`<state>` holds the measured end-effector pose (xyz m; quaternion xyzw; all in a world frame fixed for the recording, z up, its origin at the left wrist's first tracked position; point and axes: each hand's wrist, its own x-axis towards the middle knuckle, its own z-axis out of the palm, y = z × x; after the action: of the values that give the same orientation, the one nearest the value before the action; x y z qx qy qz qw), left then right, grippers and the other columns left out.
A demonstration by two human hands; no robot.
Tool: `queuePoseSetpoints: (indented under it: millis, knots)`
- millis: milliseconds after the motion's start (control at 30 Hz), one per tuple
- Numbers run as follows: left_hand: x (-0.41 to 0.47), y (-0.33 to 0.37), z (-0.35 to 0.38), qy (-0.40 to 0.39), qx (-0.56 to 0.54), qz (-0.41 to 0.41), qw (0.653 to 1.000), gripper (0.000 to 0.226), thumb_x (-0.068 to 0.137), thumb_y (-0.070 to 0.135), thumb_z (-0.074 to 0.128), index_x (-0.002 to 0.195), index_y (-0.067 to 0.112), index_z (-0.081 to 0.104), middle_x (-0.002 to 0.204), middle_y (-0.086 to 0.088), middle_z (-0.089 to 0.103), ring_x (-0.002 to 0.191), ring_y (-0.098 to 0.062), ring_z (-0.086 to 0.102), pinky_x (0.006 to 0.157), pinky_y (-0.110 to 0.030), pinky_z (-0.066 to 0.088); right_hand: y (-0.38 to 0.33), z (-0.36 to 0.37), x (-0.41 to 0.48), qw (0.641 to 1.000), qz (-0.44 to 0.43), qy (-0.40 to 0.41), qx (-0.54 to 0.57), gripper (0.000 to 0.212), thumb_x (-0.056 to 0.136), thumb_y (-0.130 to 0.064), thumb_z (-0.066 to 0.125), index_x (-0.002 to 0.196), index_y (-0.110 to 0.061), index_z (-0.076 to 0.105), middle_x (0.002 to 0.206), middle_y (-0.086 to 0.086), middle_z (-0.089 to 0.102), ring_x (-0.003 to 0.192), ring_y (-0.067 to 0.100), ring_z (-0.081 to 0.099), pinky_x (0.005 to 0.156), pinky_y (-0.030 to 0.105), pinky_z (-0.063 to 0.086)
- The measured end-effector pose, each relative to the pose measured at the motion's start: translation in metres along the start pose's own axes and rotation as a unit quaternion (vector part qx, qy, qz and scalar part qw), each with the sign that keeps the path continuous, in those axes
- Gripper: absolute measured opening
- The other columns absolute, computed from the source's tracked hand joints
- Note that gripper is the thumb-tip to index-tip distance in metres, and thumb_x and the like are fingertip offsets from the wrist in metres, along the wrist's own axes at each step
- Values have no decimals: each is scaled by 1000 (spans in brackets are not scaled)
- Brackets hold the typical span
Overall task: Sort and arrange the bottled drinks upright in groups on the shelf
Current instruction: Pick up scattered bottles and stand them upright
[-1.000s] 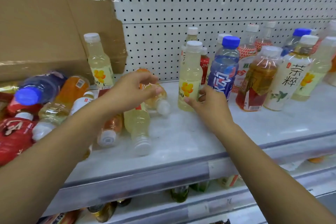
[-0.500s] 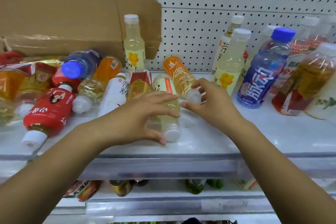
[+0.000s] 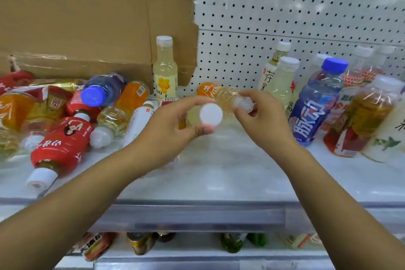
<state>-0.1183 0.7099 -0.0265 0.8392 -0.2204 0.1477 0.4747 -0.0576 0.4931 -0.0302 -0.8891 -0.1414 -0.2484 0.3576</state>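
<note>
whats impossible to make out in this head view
- Head view: label of the pale bottle in the left hand, hidden by its own cap and the fingers.
- Head view: lower-shelf bottles, mostly behind the shelf rail.
- Head view: white tea bottle, cut off by the right edge.

blue-capped bottle, right half of the shelf: white "脉动" on blue label | pale flower-label bottle, back edge: "00" | white-label bottle, back edge: black characters, partly hidden | orange-label bottle, red bottle: white characters, unreadable
</note>
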Motion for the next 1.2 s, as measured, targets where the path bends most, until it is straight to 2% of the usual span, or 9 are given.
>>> queuePoseSetpoints:
  millis: [67,133,333,500,633,733,933,1067,1200]
  knots:
    - [14,9,-7,34,-43,-19,998,44,83,36,70,126,33,63,125,19,66,123,1,56,104,-28,49,-4,-2,11,1000,-14,21,-9,34,92,-26,66,124,-16,65,106,-1,66,82,11,59,73,16,44]
    - [31,11,-13,59,-75,-41,995,32,90,31,68,121,36,63,117,23,68,114,10,59,96,-19,50,-12,-6,23,999,-27,40,-17,36,94,-26,64,128,-15,63,106,-6,63,77,8,55,71,12,38]
    - [86,-13,-32,115,-181,-155,964,40,92,45,66,127,26,67,119,1,72,114,-26,66,92,-56,55,-37,-16,70,997,-45,20,-52,37,100,-28,55,135,-18,54,104,7,64,92,23,61,84,39,51]
    - [135,-20,-41,87,-137,-230,959,40,96,46,60,128,22,65,122,-6,68,112,-32,64,87,-51,58,-56,-19,125,988,-24,-34,-147,34,106,-28,47,137,-16,45,79,-2,48,66,15,50,58,34,41]
    - [164,-24,-40,75,-117,-246,959,40,98,43,59,125,14,64,112,-10,71,100,-31,68,84,-51,59,-55,-18,157,980,1,-79,-180,32,104,-9,47,135,-9,42,115,10,64,63,4,42,50,26,36]
    - [181,-23,-39,64,-120,-267,954,42,98,39,59,133,14,58,113,-11,70,99,-30,68,80,-47,60,-53,-19,172,978,12,-115,-175,35,102,-1,44,136,-9,43,119,8,61,66,2,41,51,22,33]
    - [197,-30,-41,28,-119,-285,951,51,93,47,64,135,19,58,117,-6,70,106,-29,67,87,-52,59,-49,-21,184,978,18,-134,-157,36,102,-5,46,136,-15,44,82,-10,45,63,7,45,51,22,33]
    - [193,-29,-41,23,-84,-284,955,53,94,51,60,139,23,54,122,-3,67,113,-25,62,102,-49,50,-42,-26,181,981,16,-127,-143,34,103,-13,51,137,-14,46,90,-3,50,68,10,48,52,22,36]
    - [175,-16,-42,41,36,-228,972,50,98,48,55,139,19,56,117,3,65,110,-19,59,101,-38,50,-38,-30,169,972,-13,-145,-182,53,100,-24,59,148,-17,38,113,10,55,91,24,56,72,33,45]
